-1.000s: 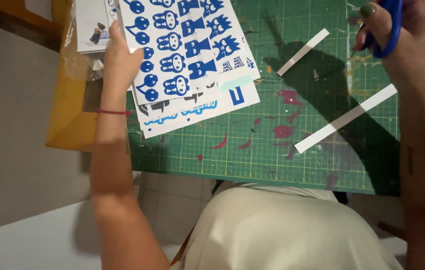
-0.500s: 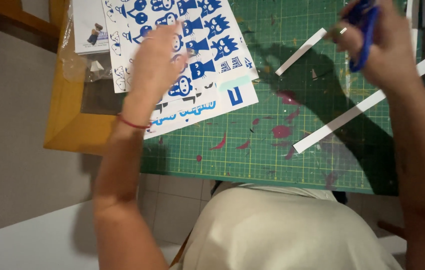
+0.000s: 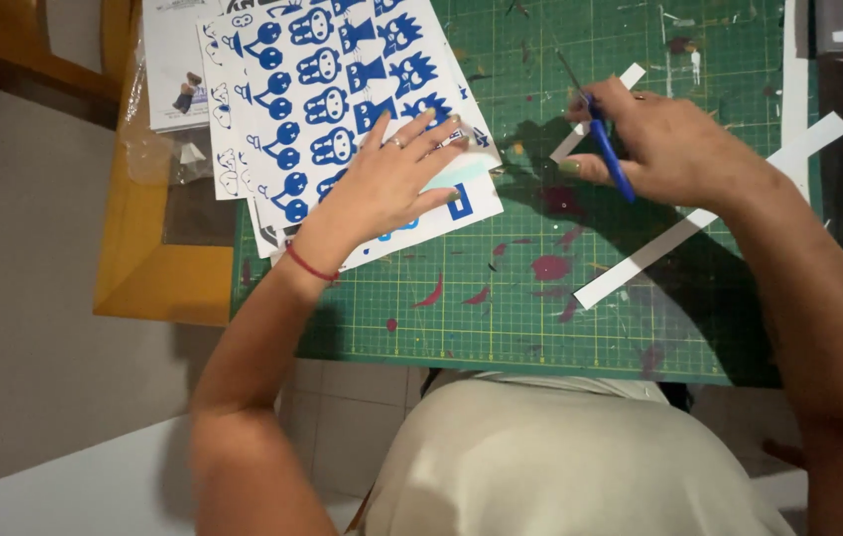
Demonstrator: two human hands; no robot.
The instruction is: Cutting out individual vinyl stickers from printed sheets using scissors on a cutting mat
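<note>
Resting flat on the topmost sticker sheet, the left hand has its fingers spread, palm down, fingertips near the sheet's lower right corner. That sheet is white, printed with rows of blue cartoon figures, and lies on a fanned stack of similar sheets at the upper left of the green cutting mat. A red cord bracelet circles the left wrist.

The right hand is curled around blue-handled scissors — the fingers pass through or around the blue loops, and the thin blades point up and to the left over the mat. Whether the blades are parted cannot be told. This hand is well apart from the sheets, over the mat's upper middle.

A short white paper strip lies partly under the right hand. A longer white paper strip runs diagonally from beneath the right wrist toward the mat's lower middle, and continues above the forearm toward the right edge.

The gridded mat is marked with red and dark paint stains. It sits on a yellow wooden table. To the left of the sheets lies a clear plastic packet — its contents are too small to identify.
</note>
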